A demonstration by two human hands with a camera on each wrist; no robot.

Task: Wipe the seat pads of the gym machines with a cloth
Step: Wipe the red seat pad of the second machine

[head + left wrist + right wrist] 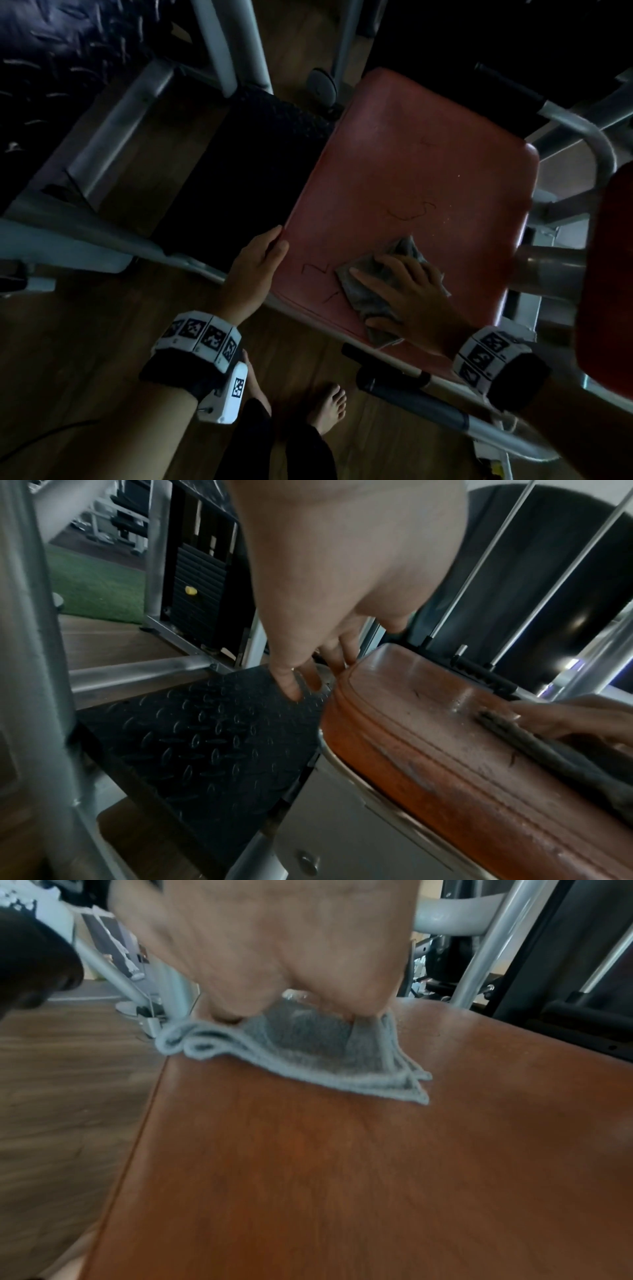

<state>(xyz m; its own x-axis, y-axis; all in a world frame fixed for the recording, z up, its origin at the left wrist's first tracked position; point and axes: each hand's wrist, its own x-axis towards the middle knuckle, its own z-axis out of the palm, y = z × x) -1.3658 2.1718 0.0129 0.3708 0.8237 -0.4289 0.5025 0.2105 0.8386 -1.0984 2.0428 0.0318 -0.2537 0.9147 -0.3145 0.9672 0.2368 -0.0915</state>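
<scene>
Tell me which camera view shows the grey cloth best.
The right wrist view: the cloth fills the middle of the picture, its folded layers and hemmed edges plain on the seat pad, under the right hand. The head view shows it small, dim and half covered by that hand. The left wrist view catches only its edge, side-on.

R hand (274, 947) motion-blurred in wrist view, fingertips hidden behind cloth (308, 1053); pad's near end cropped.

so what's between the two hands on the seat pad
Only bare red seat pad, with a few scuff marks, between left hand and right hand; head view shows it.
</scene>
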